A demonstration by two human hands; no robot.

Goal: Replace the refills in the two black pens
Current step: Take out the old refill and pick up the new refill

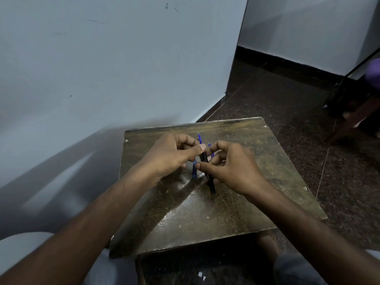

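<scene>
A: Any writing to read on the black pen (208, 173)?

B: There is a faint pale mark on the barrel near the lower end, too small to make out. The barrel is slim and matte black, held above the wooden stool top (236, 206), slanting from the person's fingers down toward the near side.

A: And the refill?

B: A blue refill (199, 138) sticks out of the pen's far end, its fine tip pointing away from the person.

A: How do the hands sit?

B: The left hand (171, 156) pinches the pen's upper part, thumb laid across the barrel, fingers curled behind. The right hand (230, 165) holds the barrel lower down, thumb tip against it, fingers bent around it.

A: Anything else blue?

B: Two blue refill ends (210, 145) show between the hands, and a blue piece (194, 171) under the left hand; what it is cannot be told.
</scene>
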